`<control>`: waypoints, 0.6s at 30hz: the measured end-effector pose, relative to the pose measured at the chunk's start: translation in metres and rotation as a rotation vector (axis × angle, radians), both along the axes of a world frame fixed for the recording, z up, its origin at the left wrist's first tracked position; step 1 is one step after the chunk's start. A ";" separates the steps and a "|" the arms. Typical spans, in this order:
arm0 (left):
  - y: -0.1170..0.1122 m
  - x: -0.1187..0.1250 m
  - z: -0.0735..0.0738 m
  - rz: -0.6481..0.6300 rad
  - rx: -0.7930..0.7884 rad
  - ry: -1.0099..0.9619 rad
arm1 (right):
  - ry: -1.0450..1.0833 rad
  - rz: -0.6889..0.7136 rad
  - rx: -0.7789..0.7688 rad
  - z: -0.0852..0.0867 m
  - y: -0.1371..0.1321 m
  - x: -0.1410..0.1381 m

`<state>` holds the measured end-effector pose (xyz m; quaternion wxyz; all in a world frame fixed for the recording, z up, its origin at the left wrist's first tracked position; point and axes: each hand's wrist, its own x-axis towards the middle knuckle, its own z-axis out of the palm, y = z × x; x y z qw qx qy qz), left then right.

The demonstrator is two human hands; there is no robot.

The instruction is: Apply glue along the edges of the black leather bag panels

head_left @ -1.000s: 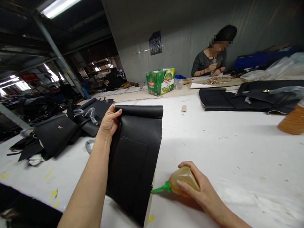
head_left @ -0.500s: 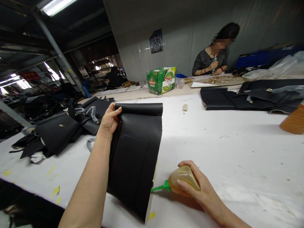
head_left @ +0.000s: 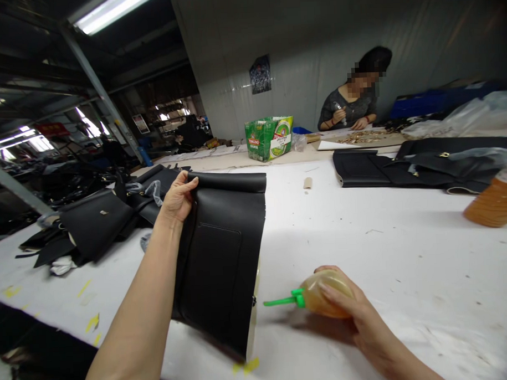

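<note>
My left hand point(head_left: 178, 199) grips the upper left edge of a black leather panel point(head_left: 214, 258), its thumb lying over the rolled top. The panel is tilted up off the white table, with a stitched rectangle on its face and a pale inner layer along the right edge. In my right hand point(head_left: 351, 303) is a squeeze bottle point(head_left: 328, 291) of amber liquid, lying sideways with fingers wrapped round it. Its thin green nozzle point(head_left: 282, 301) points left at the panel's right edge, a small gap away from it.
More black leather pieces point(head_left: 96, 220) lie at left, and others point(head_left: 402, 165) at back right. An orange-brown bottle point(head_left: 493, 201) stands at the right edge. Behind are a green carton point(head_left: 263, 140) and a seated co-worker point(head_left: 348, 106). Yellow tape bits point(head_left: 92, 322) dot the white table point(head_left: 384, 246).
My right hand has drawn the squeeze bottle to the right, so its nozzle has come away from the panel's edge. The panel has shifted slightly left. The co-worker's hands have moved apart.
</note>
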<state>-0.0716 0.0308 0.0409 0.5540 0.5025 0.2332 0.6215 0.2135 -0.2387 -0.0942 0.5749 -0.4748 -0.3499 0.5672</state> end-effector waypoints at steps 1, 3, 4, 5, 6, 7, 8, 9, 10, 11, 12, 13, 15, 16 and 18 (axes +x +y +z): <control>0.000 -0.003 0.009 0.011 0.021 -0.012 | 0.074 -0.041 -0.018 0.002 0.001 0.006; -0.004 -0.009 0.030 0.040 0.084 -0.047 | 0.196 -0.103 -0.033 0.006 0.002 0.017; -0.009 -0.012 0.041 0.055 0.122 -0.066 | 0.242 -0.133 -0.032 0.009 0.002 0.022; -0.016 -0.016 0.050 0.066 0.156 -0.080 | 0.277 -0.163 -0.027 0.011 0.002 0.027; -0.025 -0.020 0.059 0.075 0.185 -0.089 | 0.304 -0.191 -0.020 0.013 0.003 0.031; -0.035 -0.024 0.064 0.078 0.203 -0.093 | 0.326 -0.216 -0.013 0.014 0.003 0.036; -0.047 -0.029 0.068 0.078 0.207 -0.084 | 0.342 -0.238 -0.006 0.016 0.003 0.039; -0.060 -0.034 0.069 0.081 0.200 -0.060 | 0.355 -0.253 0.001 0.016 0.003 0.043; -0.073 -0.040 0.068 0.087 0.176 -0.017 | 0.363 -0.256 0.008 0.017 0.002 0.046; -0.086 -0.046 0.067 0.124 0.151 0.058 | 0.370 -0.255 0.017 0.017 0.001 0.048; -0.098 -0.052 0.065 0.173 0.110 0.152 | 0.376 -0.249 0.022 0.016 0.000 0.051; -0.108 -0.059 0.063 0.216 0.078 0.236 | 0.379 -0.246 0.023 0.015 -0.001 0.052; -0.126 -0.070 0.061 0.265 -0.011 0.375 | 0.384 -0.254 0.018 0.013 -0.003 0.055; -0.133 -0.074 0.061 0.258 -0.070 0.441 | 0.386 -0.262 0.013 0.011 -0.004 0.055; -0.145 -0.080 0.064 0.194 -0.215 0.580 | 0.383 -0.268 0.013 0.008 -0.004 0.056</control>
